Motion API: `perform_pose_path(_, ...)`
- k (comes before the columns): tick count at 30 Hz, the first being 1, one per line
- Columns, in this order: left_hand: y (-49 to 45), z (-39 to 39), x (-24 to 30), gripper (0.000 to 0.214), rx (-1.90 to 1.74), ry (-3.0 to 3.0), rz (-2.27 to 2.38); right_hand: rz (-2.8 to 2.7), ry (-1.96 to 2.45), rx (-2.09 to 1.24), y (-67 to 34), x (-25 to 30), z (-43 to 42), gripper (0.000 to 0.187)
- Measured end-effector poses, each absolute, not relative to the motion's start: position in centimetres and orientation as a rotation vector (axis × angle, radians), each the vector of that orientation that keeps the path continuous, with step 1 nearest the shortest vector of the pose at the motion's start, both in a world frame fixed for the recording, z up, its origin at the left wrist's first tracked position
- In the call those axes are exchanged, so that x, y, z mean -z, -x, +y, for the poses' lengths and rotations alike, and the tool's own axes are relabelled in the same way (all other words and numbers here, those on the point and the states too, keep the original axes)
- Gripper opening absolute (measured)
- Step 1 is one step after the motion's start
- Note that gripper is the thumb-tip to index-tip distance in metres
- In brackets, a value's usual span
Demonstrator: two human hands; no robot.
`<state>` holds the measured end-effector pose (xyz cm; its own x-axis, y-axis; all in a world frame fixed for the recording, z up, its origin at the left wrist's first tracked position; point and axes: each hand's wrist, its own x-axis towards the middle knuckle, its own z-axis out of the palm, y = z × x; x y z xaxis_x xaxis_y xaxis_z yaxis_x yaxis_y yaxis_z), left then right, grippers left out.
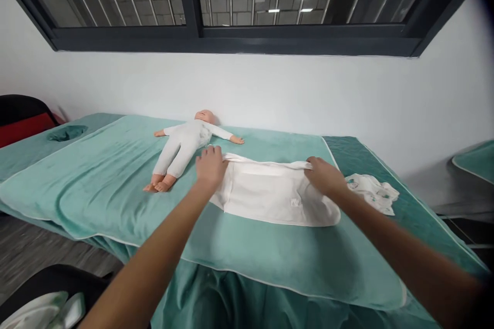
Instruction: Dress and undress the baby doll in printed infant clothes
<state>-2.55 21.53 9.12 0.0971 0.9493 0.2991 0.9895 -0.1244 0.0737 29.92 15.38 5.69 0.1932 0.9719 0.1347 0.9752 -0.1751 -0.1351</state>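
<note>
A white cloth point(266, 190) with a small label is stretched out flat over the green bed cover. My left hand point(210, 165) is closed on its far left corner, fingers curled round the edge. At the far right corner, my right hand point(323, 175) pinches the same edge. Beyond my left hand a baby doll point(184, 144) in a white suit lies on its back, arms spread and head toward the wall. What kind of cloth it is, I cannot tell.
A crumpled white printed cloth point(372, 193) lies on the bed's right end. The green bed cover point(108, 180) spreads beneath everything, with a face hole point(67, 132) at the left. A white wall point(270, 92) and a barred window point(247, 5) stand behind. A black seat point(57, 288) is at lower left.
</note>
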Motion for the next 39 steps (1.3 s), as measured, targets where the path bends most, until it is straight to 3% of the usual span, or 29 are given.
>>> perform_pose_path(3, -0.1, 20.3, -6.0, 0.030, 0.567, 2.341, -1.735, -1.979, 1.935, 0.281, -25.6, -2.3, 14.8, 0.041)
perform_pose_path(6, -2.1, 20.0, -3.8, 0.034, 0.450, 2.605, -1.655, -2.063, 1.687, 0.237, -22.4, 0.1, 14.9, 0.043)
perform_pose_path(10, -3.3, 21.1, -2.1, 0.032, 0.318, 2.636, -1.740, -1.904, 1.878, 0.069, -21.3, 1.9, 17.1, 0.041)
perform_pose_path(17, -4.5, 21.9, -1.4, 0.042, 0.329, 2.600, -1.790, -1.769, 2.182, 0.059, -21.1, 1.7, 19.0, 0.053)
perform_pose_path(39, -6.4, 25.1, -0.5, 0.065, 0.511, 2.447, -1.875, -1.767, 1.896, 0.157, -22.8, 1.9, 20.4, 0.066)
